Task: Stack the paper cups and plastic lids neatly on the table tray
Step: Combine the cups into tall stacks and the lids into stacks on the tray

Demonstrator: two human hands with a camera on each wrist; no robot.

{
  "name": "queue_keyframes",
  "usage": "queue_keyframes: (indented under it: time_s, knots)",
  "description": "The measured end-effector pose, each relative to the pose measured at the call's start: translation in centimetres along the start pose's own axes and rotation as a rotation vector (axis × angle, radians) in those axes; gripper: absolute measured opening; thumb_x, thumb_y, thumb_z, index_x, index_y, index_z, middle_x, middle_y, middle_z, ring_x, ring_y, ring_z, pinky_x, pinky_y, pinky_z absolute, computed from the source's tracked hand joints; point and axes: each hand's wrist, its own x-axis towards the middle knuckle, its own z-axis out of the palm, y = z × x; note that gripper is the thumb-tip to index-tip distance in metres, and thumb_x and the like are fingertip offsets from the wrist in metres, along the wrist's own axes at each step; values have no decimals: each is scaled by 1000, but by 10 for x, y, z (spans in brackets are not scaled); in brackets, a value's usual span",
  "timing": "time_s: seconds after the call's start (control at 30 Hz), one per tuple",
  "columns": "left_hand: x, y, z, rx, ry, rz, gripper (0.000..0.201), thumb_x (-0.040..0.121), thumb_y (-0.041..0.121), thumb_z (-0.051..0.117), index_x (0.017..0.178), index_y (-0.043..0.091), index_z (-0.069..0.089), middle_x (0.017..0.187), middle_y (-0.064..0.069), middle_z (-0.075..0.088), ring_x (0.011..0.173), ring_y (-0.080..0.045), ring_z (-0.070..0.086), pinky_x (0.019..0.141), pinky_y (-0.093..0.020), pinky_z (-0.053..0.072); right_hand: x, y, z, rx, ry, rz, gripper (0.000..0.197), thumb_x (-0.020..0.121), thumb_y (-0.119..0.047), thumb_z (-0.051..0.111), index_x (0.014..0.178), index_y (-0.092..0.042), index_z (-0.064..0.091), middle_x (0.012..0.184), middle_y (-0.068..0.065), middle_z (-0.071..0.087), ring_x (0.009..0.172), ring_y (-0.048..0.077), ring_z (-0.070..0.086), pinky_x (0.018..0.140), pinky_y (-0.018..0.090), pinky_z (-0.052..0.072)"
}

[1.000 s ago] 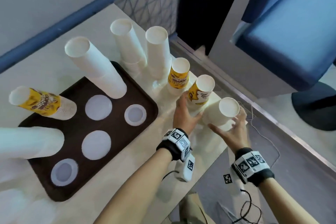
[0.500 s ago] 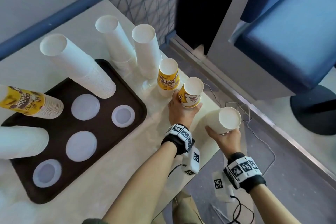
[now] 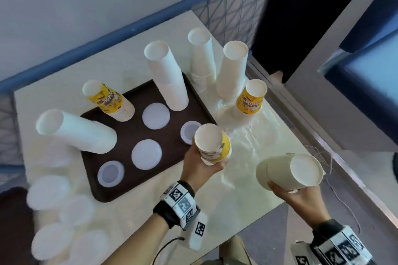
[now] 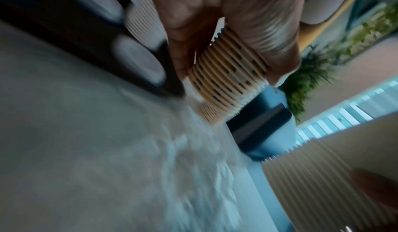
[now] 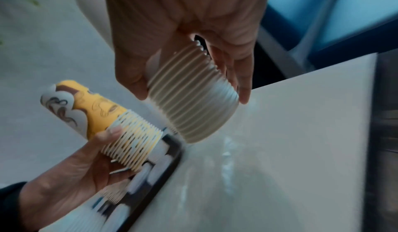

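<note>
My left hand (image 3: 202,163) grips a short stack of yellow printed cups (image 3: 212,143) from below, lifted over the right edge of the dark brown tray (image 3: 133,133). The same yellow stack (image 5: 120,125) shows in the right wrist view, and its ribbed base (image 4: 228,75) shows between my fingers in the left wrist view. My right hand (image 3: 295,193) holds a stack of plain white cups (image 3: 288,171) tilted on its side, above the table's near right corner; its ribbed base (image 5: 189,99) sits between thumb and fingers. On the tray stand cup stacks and flat lids (image 3: 146,154).
Tall white cup stacks (image 3: 231,71) and a yellow stack (image 3: 251,98) stand off the tray at the table's far right. Loose lids (image 3: 49,191) lie blurred at the near left. A wire fence (image 3: 232,13) borders the back; the table edge drops off at the right.
Both hands have lifted their cup stacks off the table. The left has carried the yellow stack toward the tray, the right has pulled the white stack toward me. The camera view has shifted.
</note>
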Motion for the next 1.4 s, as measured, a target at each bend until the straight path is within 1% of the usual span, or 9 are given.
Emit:
queue_keyframes:
  time_s: [0.23, 0.4, 0.5, 0.63, 0.87, 0.97, 1.1, 1.27, 1.4]
  knots:
    - [24, 35, -157, 23, 640, 138, 83, 57, 43, 81, 123, 6, 48, 106, 9, 58, 91, 13, 49, 75, 7, 32, 40, -81, 85, -11, -250, -159, 52, 50, -35, 85, 94, -36, 58, 86, -22, 71, 87, -6, 64, 71, 20, 53]
    - [66, 69, -232, 33, 843, 192, 78, 63, 36, 82, 127, 12, 42, 118, 6, 58, 102, -3, 55, 81, 4, 34, 65, -131, 134, -26, -305, -303, 90, 44, -56, 82, 119, -17, 54, 112, -2, 66, 106, 15, 62, 89, 40, 53]
    - [85, 78, -249, 53, 848, 148, 73, 67, 35, 80, 126, 13, 42, 122, 2, 59, 109, -12, 57, 88, -12, 38, 73, -153, 149, -60, -321, -361, 85, 50, -51, 79, 122, -15, 53, 114, -4, 66, 107, 10, 61, 89, 33, 53]
    - [102, 69, -249, 85, 811, 96, 70, 68, 35, 79, 124, 13, 43, 123, -1, 60, 112, -20, 58, 94, -27, 43, 78, -182, 150, -74, -295, -409, 78, 55, -49, 75, 121, -13, 54, 110, -9, 66, 101, 0, 62, 78, 10, 49]
    - [112, 40, -237, 68, 687, -106, 102, 69, 32, 80, 144, 11, 16, 141, -12, 43, 129, -29, 42, 108, -39, 33, 98, -230, 141, -65, -231, -459, 54, 70, -16, 81, 116, -4, 55, 98, -6, 65, 84, -12, 62, 68, 5, 46]
    - [97, 32, -221, 122, 694, -192, 111, 73, 28, 77, 148, 5, -2, 149, -20, 27, 139, -30, 24, 114, -36, 17, 112, -257, 143, -73, -166, -508, 69, 67, -28, 83, 123, -5, 50, 107, -2, 63, 91, -8, 61, 74, 10, 49]
    - [53, 9, -176, 149, 639, 97, 77, 78, 18, 69, 142, 3, 28, 142, -17, 39, 132, -25, 38, 112, -31, 27, 129, -288, 156, -161, -116, -522, 81, 59, -52, 78, 127, -20, 46, 115, -8, 61, 105, 9, 60, 85, 31, 51]
    - [-31, -41, -116, 436, 154, 356, 47, 75, 12, 69, 118, 16, 53, 118, 0, 54, 108, -2, 48, 95, -13, 39, 148, -295, 180, -233, -129, -492, 75, 69, -41, 78, 131, -22, 40, 115, -12, 53, 106, 8, 52, 90, 27, 44]
    - [-83, -93, -102, 781, -263, 280, 76, 46, 54, 78, 112, 29, 52, 122, -1, 45, 106, -14, 63, 85, -17, 49, 160, -284, 190, -299, -144, -438, 78, 62, -50, 77, 127, -25, 42, 114, -10, 56, 109, 14, 54, 97, 38, 45]
